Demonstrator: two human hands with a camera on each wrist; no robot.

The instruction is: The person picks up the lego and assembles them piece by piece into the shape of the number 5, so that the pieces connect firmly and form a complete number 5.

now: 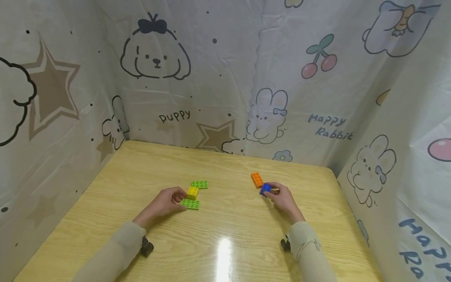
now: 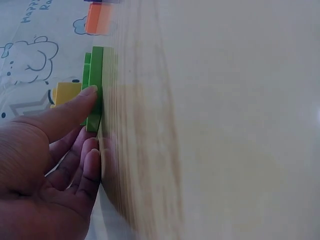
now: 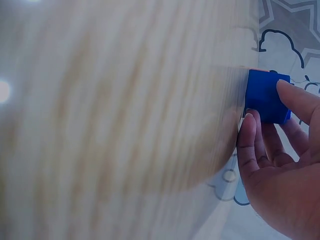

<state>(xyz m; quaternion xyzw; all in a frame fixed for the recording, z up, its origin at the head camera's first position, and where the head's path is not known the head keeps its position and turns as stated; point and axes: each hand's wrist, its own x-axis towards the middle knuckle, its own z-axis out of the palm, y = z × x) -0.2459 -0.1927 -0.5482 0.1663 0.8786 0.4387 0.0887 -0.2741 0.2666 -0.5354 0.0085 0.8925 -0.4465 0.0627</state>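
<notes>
In the head view my left hand (image 1: 169,200) is at the left end of the nearer light-green building brick (image 1: 190,204). Its thumb lies along that brick's near side in the left wrist view, while the index fingertip is hidden behind. Just beyond, a yellow building brick (image 1: 192,192) stands close to the curled fingers. Another flat green brick (image 1: 200,184) lies behind the yellow one. On the right, my right hand (image 1: 282,197) grips a blue building brick (image 3: 267,96) between thumb and fingers, low at the tabletop. An orange brick (image 1: 257,180) lies just beyond the blue one, to its left.
The bricks are on a light wooden table (image 1: 225,219) with a bright glare patch at the front. Printed cloth walls (image 1: 218,90) enclose its back and both sides. A dark wrist device (image 1: 146,246) sits under the left sleeve, with another (image 1: 285,243) at the right.
</notes>
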